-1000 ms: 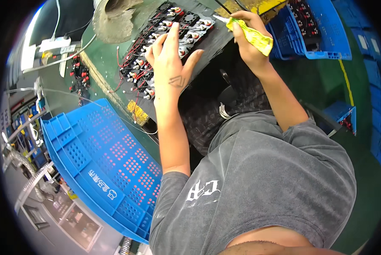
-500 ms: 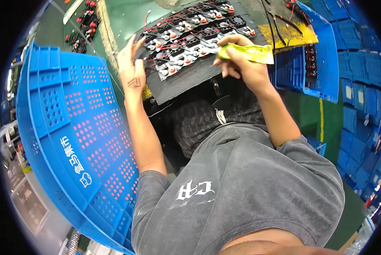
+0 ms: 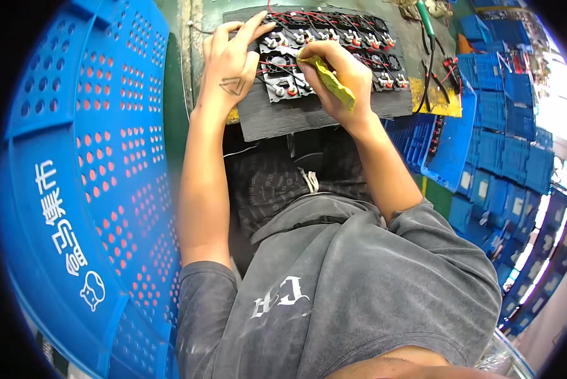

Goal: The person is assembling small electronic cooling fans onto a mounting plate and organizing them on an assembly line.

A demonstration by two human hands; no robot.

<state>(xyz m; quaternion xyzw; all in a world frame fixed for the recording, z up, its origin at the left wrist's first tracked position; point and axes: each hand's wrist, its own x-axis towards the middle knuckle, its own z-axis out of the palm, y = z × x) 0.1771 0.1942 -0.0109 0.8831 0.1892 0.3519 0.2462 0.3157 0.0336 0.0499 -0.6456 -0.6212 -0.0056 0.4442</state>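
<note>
Two rows of small black fan units (image 3: 289,20) lie on a dark grey board (image 3: 277,120). They carry red and black wires, and metal plates (image 3: 282,87) with silver and red terminals. My left hand (image 3: 229,63) rests at the left end of the rows, fingers stretched and fingertips at the back-left unit. A crumpled yellow-green strip (image 3: 334,85), perhaps a cloth or wrapper, is in my right hand (image 3: 353,79). That hand's thumb and index finger are pinched at the middle of the rows, covering the parts below; what lies at the fingertips is hidden.
A large perforated blue crate (image 3: 87,31) stands close to my left arm. Off the board's right side lie a green-handled tool (image 3: 426,19) and dark-handled pliers (image 3: 441,85). A blue crate (image 3: 463,139) holds red-and-black parts, with stacked blue bins (image 3: 501,95) beyond.
My right hand has moved left and down onto the middle of the rows, still holding the strip, now bent and tilted. The left hand's fingers have shifted over the back-left unit. The whole view has turned.
</note>
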